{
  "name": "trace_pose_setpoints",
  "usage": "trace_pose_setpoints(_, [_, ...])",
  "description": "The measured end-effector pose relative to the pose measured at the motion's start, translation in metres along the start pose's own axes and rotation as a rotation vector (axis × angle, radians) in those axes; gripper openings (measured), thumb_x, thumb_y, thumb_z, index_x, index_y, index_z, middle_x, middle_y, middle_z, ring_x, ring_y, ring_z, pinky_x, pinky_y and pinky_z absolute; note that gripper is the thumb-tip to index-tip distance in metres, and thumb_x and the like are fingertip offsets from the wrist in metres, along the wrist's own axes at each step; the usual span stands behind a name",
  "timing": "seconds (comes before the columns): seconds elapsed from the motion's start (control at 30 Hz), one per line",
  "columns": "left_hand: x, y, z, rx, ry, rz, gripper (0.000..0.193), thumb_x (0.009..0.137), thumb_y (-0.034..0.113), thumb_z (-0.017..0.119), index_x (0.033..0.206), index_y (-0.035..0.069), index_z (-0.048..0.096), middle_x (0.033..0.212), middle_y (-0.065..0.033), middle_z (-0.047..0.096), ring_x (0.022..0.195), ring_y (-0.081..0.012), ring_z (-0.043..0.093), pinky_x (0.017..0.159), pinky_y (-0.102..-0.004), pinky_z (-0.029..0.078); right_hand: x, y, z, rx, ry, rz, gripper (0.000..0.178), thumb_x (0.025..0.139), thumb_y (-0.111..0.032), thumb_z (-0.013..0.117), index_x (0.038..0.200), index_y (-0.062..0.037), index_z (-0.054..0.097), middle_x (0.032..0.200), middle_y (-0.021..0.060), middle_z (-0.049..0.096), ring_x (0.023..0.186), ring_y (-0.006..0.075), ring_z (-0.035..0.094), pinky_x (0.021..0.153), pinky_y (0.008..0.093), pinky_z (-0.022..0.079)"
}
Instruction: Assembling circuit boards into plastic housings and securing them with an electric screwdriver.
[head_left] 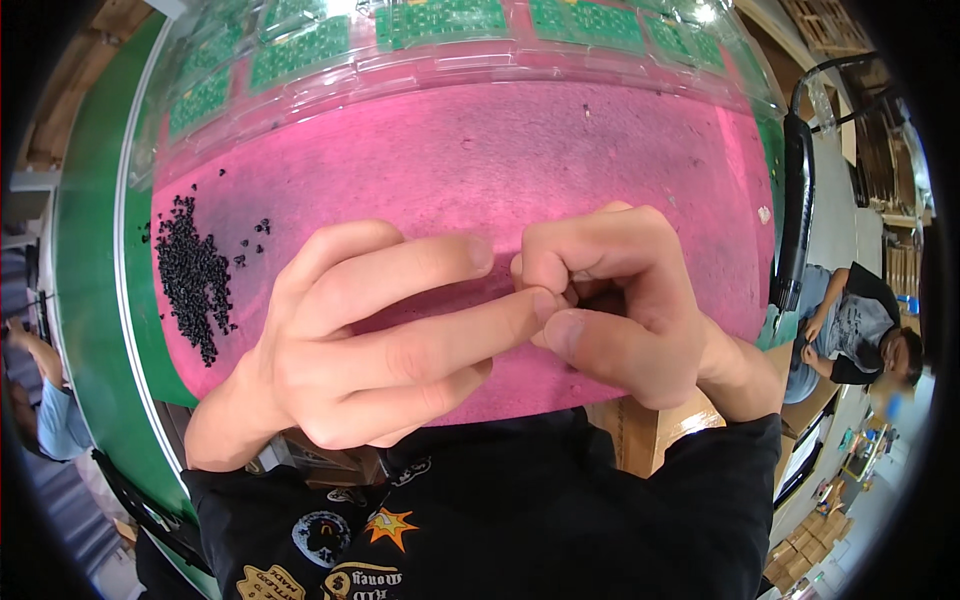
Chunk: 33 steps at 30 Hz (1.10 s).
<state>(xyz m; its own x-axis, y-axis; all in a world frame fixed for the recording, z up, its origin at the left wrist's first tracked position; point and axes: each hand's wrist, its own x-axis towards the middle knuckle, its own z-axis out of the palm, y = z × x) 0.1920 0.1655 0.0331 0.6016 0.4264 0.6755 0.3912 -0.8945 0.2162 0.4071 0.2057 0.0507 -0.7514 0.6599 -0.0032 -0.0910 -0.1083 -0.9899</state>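
My left hand (370, 330) is over the middle of the pink mat (420, 150), its back toward me and its fingers stretched to the right and spread apart. One of its fingertips meets the thumb and finger of my right hand (620, 300). That right hand is curled, with thumb and index finger pinched together. Whatever lies between those fingertips is hidden or too small to make out. Left of my left hand, a heap of tiny black parts (195, 280) lies on the mat, with a few loose ones beside it.
Clear plastic trays with green circuit boards (440, 22) line the mat's far edge. A black pen-shaped tool with a cable (795, 200) lies at the right edge. A green surface (90, 240) shows at the left. A person (850, 325) sits at far right, another person (60, 400) at far left.
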Motion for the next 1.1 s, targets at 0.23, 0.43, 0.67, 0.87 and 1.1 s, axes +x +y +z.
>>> trace_pose_setpoints(0.23, [-0.0015,-0.0026,0.0000,0.044,0.031,0.036,0.012,0.068,0.012,0.070,0.074,0.011,0.059,0.107,-0.0011,0.068,0.099,-0.0312,0.054,0.066,-0.0394,0.044,-0.0030,0.0000,-0.0015,-0.023,-0.003,0.012,0.013,0.069,-0.008,0.057,0.065,-0.0020,0.046,0.054,-0.0009,0.040,0.047,0.0073,0.032,0.044,0.0263,0.021])
trace_pose_setpoints(0.43, [-0.0029,-0.0012,0.0036,0.067,0.051,0.043,0.016,0.066,0.010,0.072,0.075,0.012,0.059,0.105,-0.0002,0.068,0.100,-0.0301,0.053,0.064,-0.0385,0.044,-0.0045,0.0055,-0.0025,-0.034,-0.004,-0.061,0.010,0.071,-0.005,0.055,0.067,-0.0016,0.047,0.057,0.0004,0.043,0.046,0.0075,0.033,0.044,0.0263,0.022])
trace_pose_setpoints(0.67, [-0.0042,0.0018,0.0002,0.158,0.000,0.057,0.019,0.066,0.009,0.075,0.072,0.012,0.057,0.105,0.0006,0.068,0.102,-0.0298,0.053,0.064,-0.0385,0.045,-0.0032,0.0032,0.0006,-0.115,0.031,-0.074,0.007,0.070,0.002,0.052,0.067,-0.0013,0.047,0.057,-0.0001,0.043,0.046,0.0059,0.034,0.043,0.0255,0.023])
trace_pose_setpoints(0.87, [-0.0058,0.0035,0.0030,0.196,0.033,0.053,0.026,0.066,0.007,0.078,0.075,0.013,0.053,0.106,0.0013,0.069,0.102,-0.0292,0.054,0.064,-0.0393,0.046,-0.0027,0.0042,0.0021,-0.177,0.068,-0.163,0.006,0.067,0.002,0.049,0.065,-0.0014,0.045,0.055,-0.0002,0.042,0.045,0.0058,0.033,0.042,0.0257,0.022])
trace_pose_setpoints(1.1, [-0.0053,0.0049,0.0032,0.228,0.008,0.049,0.017,0.065,0.008,0.076,0.068,0.011,0.059,0.107,0.0017,0.068,0.100,-0.0287,0.055,0.065,-0.0395,0.047,-0.0031,0.0055,0.0013,-0.207,0.096,-0.259,0.009,0.067,0.001,0.050,0.063,-0.0013,0.043,0.052,0.0007,0.038,0.044,0.0088,0.031,0.042,0.0272,0.021])
